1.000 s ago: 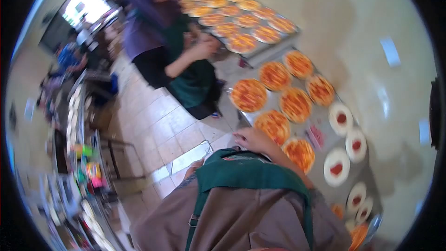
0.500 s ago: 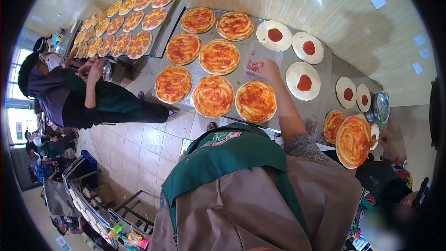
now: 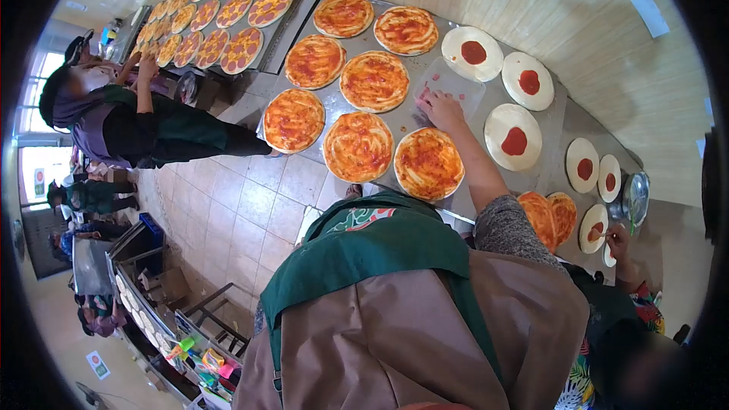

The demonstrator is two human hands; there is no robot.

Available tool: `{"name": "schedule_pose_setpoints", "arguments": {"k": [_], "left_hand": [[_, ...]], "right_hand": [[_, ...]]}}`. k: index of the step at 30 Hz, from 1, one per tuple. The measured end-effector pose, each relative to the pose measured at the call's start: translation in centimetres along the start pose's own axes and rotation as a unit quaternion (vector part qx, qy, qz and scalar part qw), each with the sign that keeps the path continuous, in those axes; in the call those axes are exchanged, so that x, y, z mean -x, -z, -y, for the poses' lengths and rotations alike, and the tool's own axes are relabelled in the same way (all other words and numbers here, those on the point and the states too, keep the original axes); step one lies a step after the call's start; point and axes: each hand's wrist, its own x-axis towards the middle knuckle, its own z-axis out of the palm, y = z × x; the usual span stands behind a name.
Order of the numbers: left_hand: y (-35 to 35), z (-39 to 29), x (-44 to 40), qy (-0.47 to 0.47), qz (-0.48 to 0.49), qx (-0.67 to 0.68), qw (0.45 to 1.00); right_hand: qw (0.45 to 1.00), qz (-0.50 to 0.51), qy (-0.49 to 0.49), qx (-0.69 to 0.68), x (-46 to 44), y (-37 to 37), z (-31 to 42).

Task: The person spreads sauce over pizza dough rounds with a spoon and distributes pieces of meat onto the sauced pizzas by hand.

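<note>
Right hand (image 3: 442, 111) at clear container (image 3: 474, 89).
The right hand is curled down at the container's near side, by pink pieces (image 3: 449, 96); whether any are pinched cannot be told, the fingertips being partly obscured. The container is located on the counter (image 3: 553, 118), between sauce-coated bases (image 3: 374, 81) and pale bases (image 3: 513, 137) marked with red sauce. Farther off, topped pizzas (image 3: 270, 8) are arranged in rows.

- seven pizzas (image 3: 374, 81) near the hand (image 3: 442, 108), mostly left
- two pizzas (image 3: 536, 220) well right of it
- three bases (image 3: 501, 153) close on its right
- one tub (image 3: 472, 89) beneath it
</note>
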Motion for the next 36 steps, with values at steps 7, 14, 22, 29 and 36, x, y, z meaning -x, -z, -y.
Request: {"name": "schedule_pose_setpoints", "arguments": {"k": [7, 14, 22, 29, 36], "left_hand": [[-0.5, 0.5, 1.0, 0.010, -0.002, 0.013, 1.000], [-1.0, 0.5, 1.2, 0.008, -0.006, 0.021, 1.000], [-1.6, 0.8, 0.7, -0.009, -0.006, 0.006, 1.000], [-1.1, -0.4, 2.5, 0.018, -0.023, 0.045, 0.999], [-4.8, 5.3, -4.4, 0.028, -0.003, 0.040, 0.999]], "right_hand": [[0.995, 0.008, 0.033, -0.090, -0.1, 1.4, -0.1], [0.993, -0.026, 0.035, -0.111, -0.8, -0.3, -1.5], [0.757, 0.075, -0.167, -0.627, -3.4, -0.1, -4.0], [0.511, 0.161, -0.096, -0.839, -7.1, -5.2, -10.5], [0.495, 0.056, -0.249, -0.831, -5.2, 0.0, -7.4]]}}
